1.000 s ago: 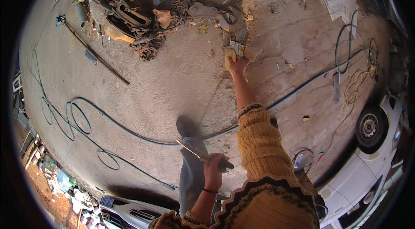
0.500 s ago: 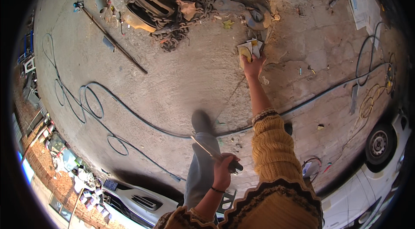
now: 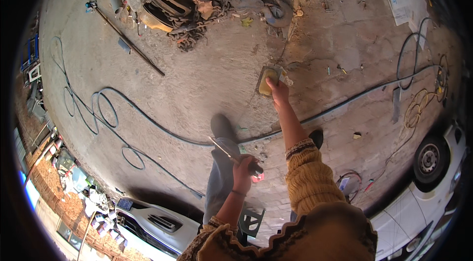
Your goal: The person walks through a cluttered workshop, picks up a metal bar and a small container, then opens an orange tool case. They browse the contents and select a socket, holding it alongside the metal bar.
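In my left hand (image 3: 241,174), closed low in front of my body, is a screwdriver-like tool (image 3: 222,147). Its thin shaft points up and left over my jeans leg, and a dark handle end with some red shows past the fingers. My right hand (image 3: 279,92) reaches forward over the ground, gripping a flat rectangular piece (image 3: 268,75) with a yellowish face and greyish edges. The thumb presses on its face; the other fingers are hidden beneath. What it is made of I cannot tell.
A heap of rusty chain (image 3: 189,39) with a large hook (image 3: 278,13) lies ahead. A long rod (image 3: 130,44) rests at left. A dark hose (image 3: 162,130) crosses the ground by my shoe (image 3: 222,125). White cars stand at lower left (image 3: 167,224) and right (image 3: 401,211).
My right hand has drawn back toward me with the flat piece, whose yellowish face now shows more fully. My left hand has shifted slightly up and left, still holding the tool.
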